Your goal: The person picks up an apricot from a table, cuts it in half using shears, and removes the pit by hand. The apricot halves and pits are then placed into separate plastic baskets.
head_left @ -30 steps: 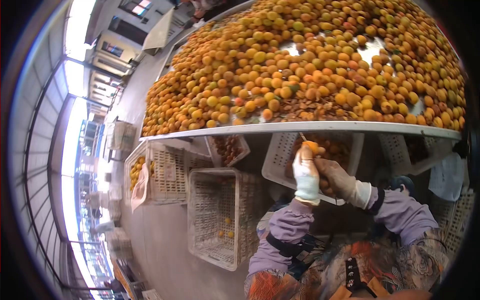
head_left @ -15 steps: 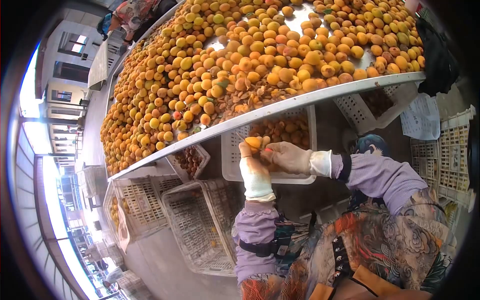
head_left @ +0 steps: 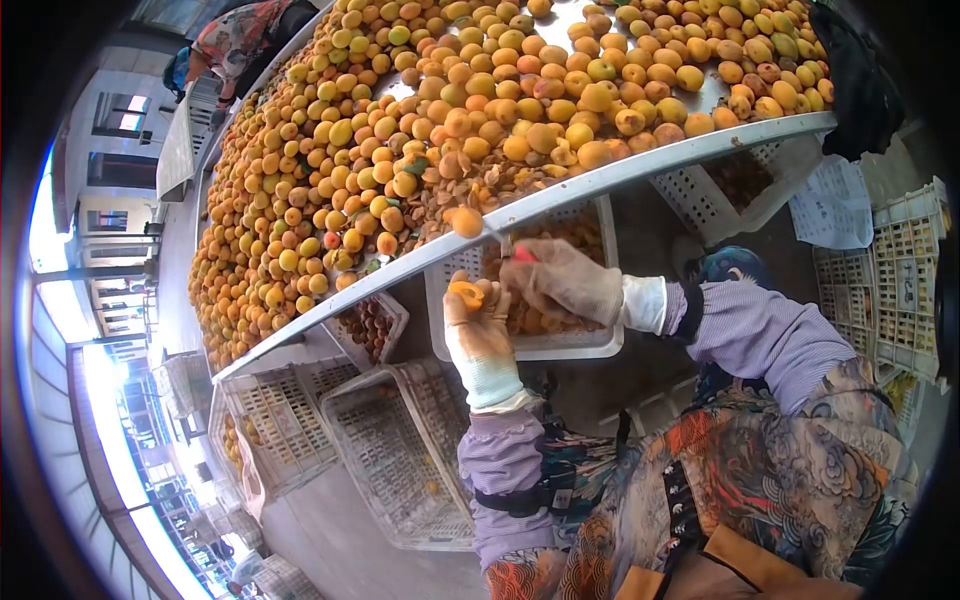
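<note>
My gloved left hand (head_left: 480, 325) is curled around a cut, opened apricot (head_left: 467, 293), below the table's edge. Beside it, my gloved right hand (head_left: 572, 283) is closed on a small knife with a red handle (head_left: 523, 254). The thin blade points up and left toward the table's metal rim. A whole-looking apricot (head_left: 465, 221) sits at the rim by the blade tip; whether the blade touches it I cannot tell. Under both hands is a white crate (head_left: 570, 350) of apricot pieces, partly hidden by them.
The metal-rimmed table (head_left: 690, 150) carries heaps of apricots (head_left: 370, 170) and a pile of brown scraps (head_left: 465, 195). Plastic crates stand below, including a large crate (head_left: 400, 450) at left and stacked crates (head_left: 880, 270) at right. Another person (head_left: 245, 45) bends at the far left.
My hands have moved apart, the knife going up toward the rim. The apricot in my left hand now shows opened. Another apricot now appears at the rim near the blade.
</note>
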A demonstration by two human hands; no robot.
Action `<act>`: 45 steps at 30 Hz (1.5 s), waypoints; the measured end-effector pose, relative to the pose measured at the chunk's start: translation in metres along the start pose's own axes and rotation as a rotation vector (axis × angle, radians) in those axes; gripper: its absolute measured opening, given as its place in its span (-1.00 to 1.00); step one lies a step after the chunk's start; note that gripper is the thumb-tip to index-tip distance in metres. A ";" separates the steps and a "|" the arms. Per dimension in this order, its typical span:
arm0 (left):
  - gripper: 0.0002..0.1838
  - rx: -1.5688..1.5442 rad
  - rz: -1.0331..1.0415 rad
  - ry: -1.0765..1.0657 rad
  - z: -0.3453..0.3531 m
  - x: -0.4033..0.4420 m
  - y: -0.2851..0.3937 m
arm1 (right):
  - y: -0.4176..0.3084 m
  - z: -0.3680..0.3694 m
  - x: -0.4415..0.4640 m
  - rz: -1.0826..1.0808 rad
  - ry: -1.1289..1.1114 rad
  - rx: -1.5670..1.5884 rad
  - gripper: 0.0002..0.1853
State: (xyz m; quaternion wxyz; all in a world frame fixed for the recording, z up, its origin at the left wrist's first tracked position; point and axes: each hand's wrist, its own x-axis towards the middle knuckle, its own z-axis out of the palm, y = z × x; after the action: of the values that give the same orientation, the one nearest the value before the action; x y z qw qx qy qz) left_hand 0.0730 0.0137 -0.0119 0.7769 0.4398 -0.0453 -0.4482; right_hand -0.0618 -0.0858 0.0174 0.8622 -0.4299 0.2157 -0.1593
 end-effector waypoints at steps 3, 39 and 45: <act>-0.48 0.024 -0.025 -0.025 0.013 -0.007 -0.002 | -0.012 -0.003 0.002 -0.277 0.047 0.004 -0.66; -0.56 0.021 -0.640 -0.079 0.051 -0.031 -0.034 | -0.049 -0.006 -0.009 -0.319 -0.109 0.100 -0.79; -0.53 0.181 -0.667 -0.147 0.041 -0.036 -0.040 | -0.044 -0.001 -0.014 -0.271 -0.150 -0.268 -0.78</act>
State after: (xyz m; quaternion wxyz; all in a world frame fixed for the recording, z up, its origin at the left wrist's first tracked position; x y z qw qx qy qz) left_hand 0.0059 0.0056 -0.0039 0.5402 0.4640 0.0053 -0.7020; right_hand -0.0789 -0.1059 0.0560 0.7817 -0.5763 0.1104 -0.2113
